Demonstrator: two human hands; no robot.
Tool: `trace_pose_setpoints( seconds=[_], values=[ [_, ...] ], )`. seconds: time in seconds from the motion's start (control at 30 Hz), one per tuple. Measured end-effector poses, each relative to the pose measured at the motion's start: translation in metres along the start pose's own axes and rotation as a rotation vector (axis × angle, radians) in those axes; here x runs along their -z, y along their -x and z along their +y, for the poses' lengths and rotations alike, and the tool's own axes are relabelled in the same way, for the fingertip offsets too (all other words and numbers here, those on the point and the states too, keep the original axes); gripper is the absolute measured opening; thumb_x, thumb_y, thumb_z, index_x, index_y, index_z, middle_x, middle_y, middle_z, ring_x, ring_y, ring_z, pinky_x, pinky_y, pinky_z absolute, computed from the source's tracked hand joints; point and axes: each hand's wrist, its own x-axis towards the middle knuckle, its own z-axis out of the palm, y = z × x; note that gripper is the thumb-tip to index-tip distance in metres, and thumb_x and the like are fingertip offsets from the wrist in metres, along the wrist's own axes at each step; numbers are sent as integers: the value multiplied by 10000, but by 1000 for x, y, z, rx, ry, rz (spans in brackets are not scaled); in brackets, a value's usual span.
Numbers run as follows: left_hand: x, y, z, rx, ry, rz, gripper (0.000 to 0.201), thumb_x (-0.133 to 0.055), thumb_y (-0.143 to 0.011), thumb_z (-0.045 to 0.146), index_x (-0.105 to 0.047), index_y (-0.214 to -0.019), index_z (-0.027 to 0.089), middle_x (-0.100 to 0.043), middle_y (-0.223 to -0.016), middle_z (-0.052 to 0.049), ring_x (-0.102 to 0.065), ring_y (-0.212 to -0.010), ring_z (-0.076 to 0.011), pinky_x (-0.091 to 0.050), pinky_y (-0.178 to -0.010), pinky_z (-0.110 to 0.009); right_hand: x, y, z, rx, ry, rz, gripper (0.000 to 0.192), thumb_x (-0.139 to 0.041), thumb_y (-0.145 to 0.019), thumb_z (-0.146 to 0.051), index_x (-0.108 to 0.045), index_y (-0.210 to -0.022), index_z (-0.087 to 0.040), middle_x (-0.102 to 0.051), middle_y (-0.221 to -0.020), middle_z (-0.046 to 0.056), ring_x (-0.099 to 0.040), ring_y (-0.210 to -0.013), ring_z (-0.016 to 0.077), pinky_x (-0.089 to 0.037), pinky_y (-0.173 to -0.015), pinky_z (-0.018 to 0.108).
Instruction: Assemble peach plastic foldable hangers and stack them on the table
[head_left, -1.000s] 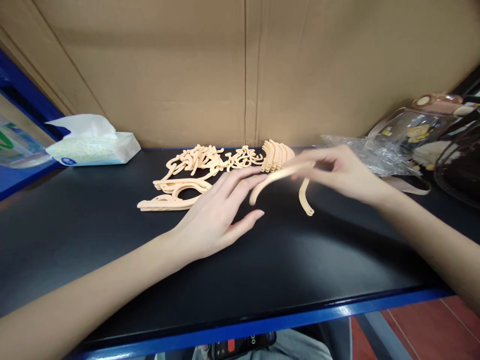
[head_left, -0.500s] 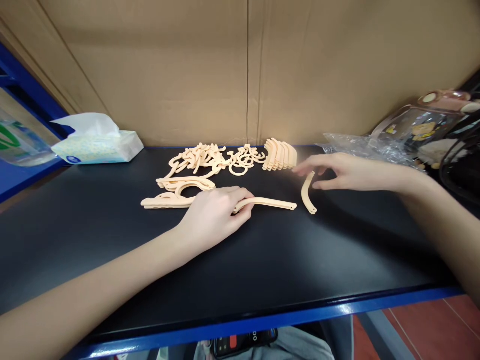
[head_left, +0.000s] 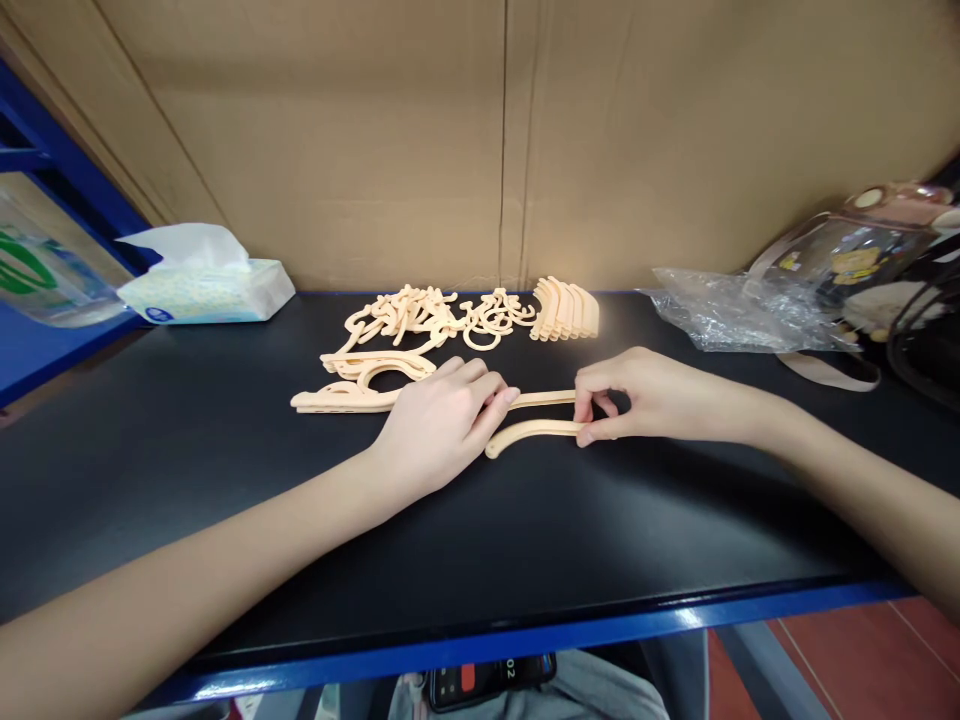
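Brown cardboard panel (head_left: 360, 130) fills the top of the frame. Below it, your matte black tabletop (head_left: 420, 540) with a blue front edge. Upper right: transparent bag with a cartoon print (head_left: 855, 262); crumpled clear plastic wrapper (head_left: 727, 310) next to it. Upper left: pale blue-and-white soft tissue pack (head_left: 210, 285), one sheet up.

Your left hand (head_left: 442, 420) is at centre, palm down, fingers curled, thumb against the left end of the rear strip, a slim, curved, pale beige, plastic-looking piece (head_left: 546, 398); the fingertips are mostly hidden. Your right hand (head_left: 645, 395), right of centre, is bent in a loose pinch: thumb on the right end of the front strip, a matching curved beige piece (head_left: 536, 428), index finger down by the rear strip's right end. Can't tell if that finger grips the rear one too.

Both strips lie centre frame, one behind the other, near but apart along the visible part. Left of your left hand, stacked flat beige curved pieces (head_left: 345, 398). Upper centre: jumbled beige hook-shaped pieces (head_left: 405, 312), then a neat row of curved beige strips (head_left: 566, 308).

Handling, my guess: light, stiff, smooth, a bit slippery; thin ends could snap if bent hard. Pinch across the narrow width near an end, or mid-curve for balance.
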Motion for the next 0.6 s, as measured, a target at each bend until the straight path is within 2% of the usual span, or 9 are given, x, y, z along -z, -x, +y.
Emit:
trace_pose_setpoints(
  seconds=[0.07, 0.13, 0.23, 0.33, 0.43, 0.6],
  values=[
    [2, 1, -1, -24, 52, -12, 368, -354, -975, 403, -641, -945, 175, -624, -889, -33, -549, -845, -194, -418, -697, -320, -6, -2, -3, 11, 82, 102, 213, -649, -803, -425, -641, -747, -219, -614, -668, -38, -530, -593, 109, -330, -550, 238],
    [2, 1, -2, -42, 70, -21, 299, -461, -927, 421, -636, -968, 183, -624, -914, -30, -544, -866, -202, -420, -690, -316, -8, -2, -1, 32, 132, 179, 206, -639, -816, -418, -622, -792, -214, -629, -740, -22, -540, -644, 122, -345, -583, 245],
    [2, 1, -3, -60, 72, -39, 209, -527, -894, 349, -631, -976, 188, -619, -919, -22, -537, -870, -201, -420, -678, -307, -10, -2, 5, 87, 146, 231, 272, -622, -828, -435, -627, -987, -214, -646, -934, 25, -567, -773, 154, -397, -675, 268],
    [1, 1, -4, -66, 98, -52, 194, -524, -896, 331, -627, -988, 194, -616, -930, -18, -537, -872, -196, -427, -698, -309, -10, -3, 7, 109, 116, 169, 271, -584, -859, -397, -640, -1060, -225, -645, -954, 29, -580, -806, 158, -406, -695, 272],
    [1, 0, -4, -79, 113, -55, 193, -511, -904, 321, -621, -1004, 198, -612, -945, -22, -535, -881, -197, -430, -714, -314, -9, -3, 5, 88, 74, 104, 221, -587, -856, -391, -675, -978, -228, -642, -859, 5, -571, -731, 137, -389, -639, 255],
    [2, 1, -3, -123, 112, -53, 172, -485, -901, 281, -610, -981, 193, -601, -925, -28, -525, -856, -193, -421, -700, -315, -9, -4, 1, 58, -19, 68, 254, -645, -797, -449, -691, -879, -213, -627, -747, -12, -545, -661, 120, -358, -567, 236]
  ],
)
